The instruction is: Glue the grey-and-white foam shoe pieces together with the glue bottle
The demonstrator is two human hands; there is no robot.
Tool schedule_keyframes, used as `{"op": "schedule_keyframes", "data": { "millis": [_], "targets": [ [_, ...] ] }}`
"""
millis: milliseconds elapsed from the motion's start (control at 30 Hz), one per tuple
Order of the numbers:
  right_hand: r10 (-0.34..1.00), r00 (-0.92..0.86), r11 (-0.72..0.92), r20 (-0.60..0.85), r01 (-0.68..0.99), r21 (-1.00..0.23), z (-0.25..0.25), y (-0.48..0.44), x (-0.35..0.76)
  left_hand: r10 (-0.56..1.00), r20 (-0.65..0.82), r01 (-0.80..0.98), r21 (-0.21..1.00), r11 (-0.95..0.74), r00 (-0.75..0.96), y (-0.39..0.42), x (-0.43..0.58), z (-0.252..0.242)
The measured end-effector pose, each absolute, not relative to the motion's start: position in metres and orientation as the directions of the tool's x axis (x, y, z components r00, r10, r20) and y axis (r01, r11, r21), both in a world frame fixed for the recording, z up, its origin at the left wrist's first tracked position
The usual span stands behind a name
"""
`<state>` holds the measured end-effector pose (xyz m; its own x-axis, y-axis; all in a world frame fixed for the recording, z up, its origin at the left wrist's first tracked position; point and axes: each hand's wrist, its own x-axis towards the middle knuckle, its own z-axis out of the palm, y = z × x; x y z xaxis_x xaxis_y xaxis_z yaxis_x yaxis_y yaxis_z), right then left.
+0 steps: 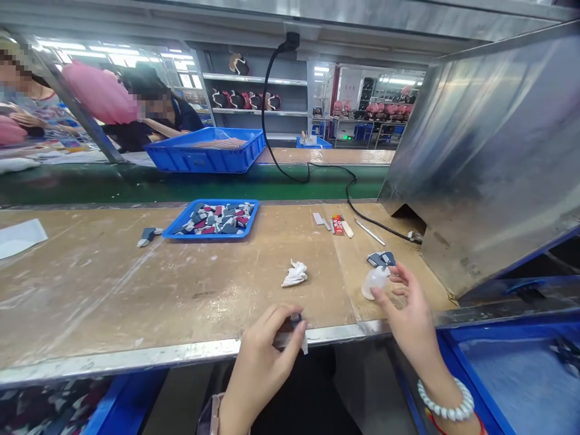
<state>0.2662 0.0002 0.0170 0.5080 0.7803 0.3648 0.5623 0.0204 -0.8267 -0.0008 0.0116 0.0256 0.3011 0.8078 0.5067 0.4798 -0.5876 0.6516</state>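
In my left hand (pixel 272 344), a small dark blue piece (pixel 296 318) with a pale part is pinched between thumb and fingers, just above the table's front edge; the fingers hide much of it. My right hand (pixel 408 302) curls at a small translucent bottle (pixel 372 283), its thumb across the front and a fingertip by the narrow top. Whether the bottle's base touches the table is unclear. Just behind it lie some dark blue pieces (pixel 381 259). A crumpled white tissue (pixel 295 273) rests between and beyond my hands.
A blue tray (pixel 211 236) holds many grey, maroon and white pieces; one loose piece (pixel 148 236) lies beside it. A black cable (pixel 353 193) crosses to a metal housing (pixel 475 157) on the right. A pen-like tool (pixel 370 232) lies nearby. Two people work across the green strip.
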Motion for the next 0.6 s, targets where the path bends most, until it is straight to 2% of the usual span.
{"op": "schedule_keyframes", "data": {
  "millis": [133,300,367,500,600],
  "targets": [
    [0.881,0.41,-0.071,0.237,0.608,-0.791,0.013,0.014,0.263,0.825,0.508,0.514,0.653,-0.556,0.247,0.003,0.002,0.021],
    [0.902,0.384,-0.072,0.197,0.584,-0.808,0.003,0.009,0.268,0.825,0.523,0.524,0.652,-0.548,0.212,-0.002,0.002,0.017],
    [0.902,0.379,-0.028,0.206,0.527,-0.849,0.0,0.003,0.269,0.827,0.523,0.529,0.651,-0.545,0.207,-0.004,0.004,0.016],
    [0.927,0.317,0.101,0.2,0.304,-0.947,-0.002,-0.009,0.26,0.842,0.492,0.566,0.638,-0.521,0.221,-0.004,0.007,0.014],
    [0.942,0.304,0.082,0.144,0.208,-0.975,0.005,-0.017,0.243,0.823,0.525,0.65,0.552,-0.523,0.216,0.001,0.006,0.012]
  ]
}}
